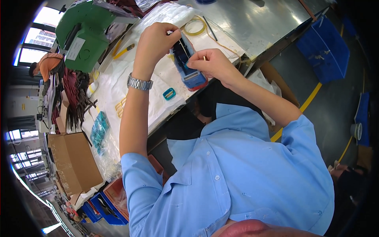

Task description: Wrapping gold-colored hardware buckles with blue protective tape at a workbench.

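Note:
A blue, long-bodied tape dispenser with a red base and a dark interior stands at the table's near edge. My left hand, a metal watch on its wrist, reaches over its far end with the fingers pinched. At the dispenser's right side my right hand is closed, a small yellowish bit showing at its fingers. A thin pale strip runs across the dispenser's dark interior between the two hands. Just left of the dispenser lies a small teal piece with a pale middle.
A yellow tape roll and a dark rod lie beyond my hands. To the left are a yellow cutter knife, a green machine, bagged teal pieces and a cardboard box. Blue bins stand right; another person bends far left.

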Demonstrator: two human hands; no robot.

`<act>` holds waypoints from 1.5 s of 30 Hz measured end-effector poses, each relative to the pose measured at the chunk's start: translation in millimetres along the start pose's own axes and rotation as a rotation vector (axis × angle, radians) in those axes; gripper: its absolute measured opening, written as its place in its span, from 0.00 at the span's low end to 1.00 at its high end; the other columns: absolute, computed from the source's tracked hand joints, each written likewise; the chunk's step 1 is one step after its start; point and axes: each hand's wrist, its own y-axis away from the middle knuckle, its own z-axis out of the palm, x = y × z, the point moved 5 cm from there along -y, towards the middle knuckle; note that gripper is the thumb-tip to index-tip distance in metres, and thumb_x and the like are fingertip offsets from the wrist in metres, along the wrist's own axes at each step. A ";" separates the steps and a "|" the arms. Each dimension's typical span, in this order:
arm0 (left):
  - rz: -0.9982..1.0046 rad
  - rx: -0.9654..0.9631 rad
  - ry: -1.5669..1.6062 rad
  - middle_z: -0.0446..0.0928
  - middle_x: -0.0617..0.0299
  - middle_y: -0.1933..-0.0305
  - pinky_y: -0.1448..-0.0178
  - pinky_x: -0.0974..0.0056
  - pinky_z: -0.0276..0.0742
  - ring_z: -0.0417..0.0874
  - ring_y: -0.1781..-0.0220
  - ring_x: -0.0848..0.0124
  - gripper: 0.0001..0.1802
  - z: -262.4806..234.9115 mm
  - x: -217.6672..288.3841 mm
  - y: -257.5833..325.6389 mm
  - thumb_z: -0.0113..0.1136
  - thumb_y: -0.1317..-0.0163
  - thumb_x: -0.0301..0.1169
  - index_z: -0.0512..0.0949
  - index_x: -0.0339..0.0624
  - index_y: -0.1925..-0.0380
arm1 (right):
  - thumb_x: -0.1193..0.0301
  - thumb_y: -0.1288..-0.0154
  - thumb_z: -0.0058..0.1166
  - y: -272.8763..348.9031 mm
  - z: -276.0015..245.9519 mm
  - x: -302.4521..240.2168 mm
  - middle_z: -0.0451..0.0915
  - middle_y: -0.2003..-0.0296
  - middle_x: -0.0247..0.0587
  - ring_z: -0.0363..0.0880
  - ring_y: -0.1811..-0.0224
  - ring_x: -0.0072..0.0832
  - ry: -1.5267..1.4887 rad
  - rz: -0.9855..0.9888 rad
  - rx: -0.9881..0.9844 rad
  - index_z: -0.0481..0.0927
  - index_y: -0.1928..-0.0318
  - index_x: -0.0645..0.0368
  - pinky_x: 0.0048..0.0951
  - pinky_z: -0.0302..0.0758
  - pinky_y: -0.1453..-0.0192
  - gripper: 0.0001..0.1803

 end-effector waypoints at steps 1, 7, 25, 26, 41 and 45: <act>-0.002 0.002 0.000 0.83 0.62 0.78 0.78 0.69 0.74 0.81 0.82 0.78 0.17 -0.1 -0.7 0.8 0.65 0.28 0.40 0.90 0.36 0.53 | 0.68 0.28 0.67 0.0 0.1 -0.2 0.76 0.74 0.21 0.66 0.76 0.09 0.005 0.000 0.008 0.88 0.58 0.57 0.15 0.62 0.72 0.07; -0.070 0.018 0.083 0.86 0.55 0.77 0.67 0.64 0.84 0.88 0.78 0.68 0.17 -1.7 -2.0 8.4 0.63 0.33 0.39 0.92 0.38 0.59 | 0.68 0.28 0.67 -0.5 -0.3 1.9 0.76 0.74 0.21 0.65 0.77 0.09 -0.006 -0.015 0.015 0.88 0.57 0.58 0.16 0.60 0.73 0.07; -0.010 0.020 0.119 0.84 0.62 0.77 0.76 0.68 0.78 0.83 0.81 0.77 0.17 -1.6 -8.6 6.5 0.63 0.29 0.40 0.91 0.38 0.53 | 0.68 0.27 0.67 -0.6 0.3 0.1 0.79 0.72 0.23 0.66 0.77 0.08 0.022 -0.001 0.021 0.88 0.55 0.60 0.16 0.60 0.72 0.08; -0.016 0.010 0.100 0.84 0.61 0.77 0.76 0.68 0.79 0.83 0.81 0.76 0.17 -1.6 -8.6 5.3 0.63 0.29 0.39 0.91 0.38 0.53 | 0.68 0.27 0.67 0.6 0.7 -0.9 0.79 0.72 0.23 0.65 0.77 0.08 0.014 0.009 0.026 0.88 0.55 0.60 0.17 0.60 0.72 0.08; 0.005 0.003 0.101 0.83 0.60 0.78 0.73 0.67 0.81 0.84 0.81 0.74 0.17 -0.1 -13.3 5.9 0.62 0.31 0.38 0.91 0.38 0.53 | 0.68 0.26 0.67 1.8 1.5 -0.6 0.77 0.74 0.20 0.61 0.79 0.08 -0.009 0.010 0.043 0.87 0.57 0.59 0.17 0.55 0.74 0.07; 0.046 0.051 0.099 0.83 0.59 0.78 0.74 0.67 0.80 0.83 0.81 0.75 0.17 2.7 -13.0 9.0 0.62 0.29 0.38 0.91 0.37 0.53 | 0.67 0.26 0.67 2.4 0.9 -1.0 0.77 0.74 0.20 0.60 0.79 0.08 -0.028 0.003 0.035 0.87 0.57 0.59 0.17 0.54 0.74 0.07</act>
